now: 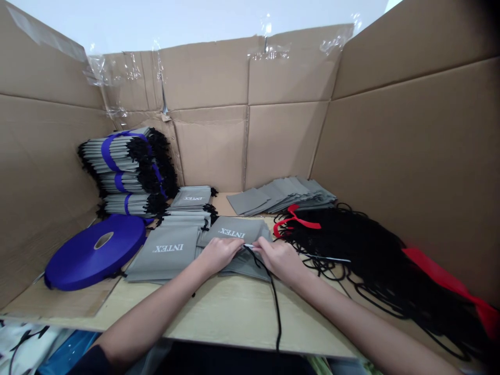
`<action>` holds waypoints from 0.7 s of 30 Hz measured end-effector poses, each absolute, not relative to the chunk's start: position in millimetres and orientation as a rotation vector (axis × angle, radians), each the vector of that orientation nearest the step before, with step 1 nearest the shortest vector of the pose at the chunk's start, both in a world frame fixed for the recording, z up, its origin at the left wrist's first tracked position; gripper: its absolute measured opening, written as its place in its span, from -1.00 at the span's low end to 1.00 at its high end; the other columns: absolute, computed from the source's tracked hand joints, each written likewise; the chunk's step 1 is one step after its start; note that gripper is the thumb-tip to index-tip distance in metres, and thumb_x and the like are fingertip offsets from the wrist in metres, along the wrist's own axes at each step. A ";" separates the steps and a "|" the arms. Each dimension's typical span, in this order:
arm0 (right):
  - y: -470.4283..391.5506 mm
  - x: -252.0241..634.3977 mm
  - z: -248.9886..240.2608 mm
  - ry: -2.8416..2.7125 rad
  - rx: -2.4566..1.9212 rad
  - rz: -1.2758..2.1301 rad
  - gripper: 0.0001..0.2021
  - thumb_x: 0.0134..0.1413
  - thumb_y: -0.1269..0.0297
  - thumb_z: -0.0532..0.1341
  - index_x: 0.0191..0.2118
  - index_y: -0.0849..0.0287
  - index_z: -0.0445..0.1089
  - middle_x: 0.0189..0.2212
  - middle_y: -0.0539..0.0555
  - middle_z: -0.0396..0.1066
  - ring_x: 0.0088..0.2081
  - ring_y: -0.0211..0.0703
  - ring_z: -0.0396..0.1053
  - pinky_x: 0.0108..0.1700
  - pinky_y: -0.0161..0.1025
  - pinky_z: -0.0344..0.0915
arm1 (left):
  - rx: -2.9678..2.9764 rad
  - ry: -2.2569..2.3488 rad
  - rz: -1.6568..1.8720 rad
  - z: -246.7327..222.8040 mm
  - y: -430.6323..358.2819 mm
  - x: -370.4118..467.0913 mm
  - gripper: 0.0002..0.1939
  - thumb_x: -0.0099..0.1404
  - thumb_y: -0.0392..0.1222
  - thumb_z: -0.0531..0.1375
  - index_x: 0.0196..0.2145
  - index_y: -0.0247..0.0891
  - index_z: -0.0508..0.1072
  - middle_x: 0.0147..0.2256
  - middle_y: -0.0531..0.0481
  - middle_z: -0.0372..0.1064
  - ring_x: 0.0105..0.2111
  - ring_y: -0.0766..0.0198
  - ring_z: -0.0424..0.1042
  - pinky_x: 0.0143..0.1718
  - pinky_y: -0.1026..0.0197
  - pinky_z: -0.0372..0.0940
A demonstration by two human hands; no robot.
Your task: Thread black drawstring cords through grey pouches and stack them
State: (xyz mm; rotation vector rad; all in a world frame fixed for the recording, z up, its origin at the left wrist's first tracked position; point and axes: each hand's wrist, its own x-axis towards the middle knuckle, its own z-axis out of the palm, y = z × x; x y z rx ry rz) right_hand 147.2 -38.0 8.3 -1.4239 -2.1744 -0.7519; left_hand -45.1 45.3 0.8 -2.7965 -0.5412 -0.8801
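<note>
Near the middle of the table, my left hand (222, 254) and my right hand (279, 259) meet over a small stack of grey pouches (244, 227) printed INTEX. The fingers of both are closed at a pouch's top edge, where a black cord (276, 307) comes out between them and hangs down over the table front. A thin pale rod (330, 258) sticks out to the right behind my right hand; its other end is hidden. Left of my hands lie more grey INTEX pouches (166, 255) with black cord ends.
Banded pouch bundles (117, 156) stand at the back left, behind a purple ribbon roll (97, 252). Loose grey pouches (289, 195) lie at the back. Black cords (363, 255) with red ties (441, 273) cover the right side. Cardboard walls (211, 140) enclose the table (219, 317).
</note>
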 end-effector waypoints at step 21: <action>-38.5 142.7 8.4 -2.055 -1.313 -1.023 -0.73 0.20 0.34 0.03 -0.51 0.19 0.31 -0.70 -0.05 0.32 -0.63 -0.34 0.23 -0.50 -0.31 -0.07 | -3.005 -0.787 -0.845 -3.6 50.7 -41.0 -0.78 0.31 -0.22 0.03 -0.18 -0.20 0.44 -0.33 -0.01 0.50 -0.35 0.26 0.48 -0.33 0.32 0.29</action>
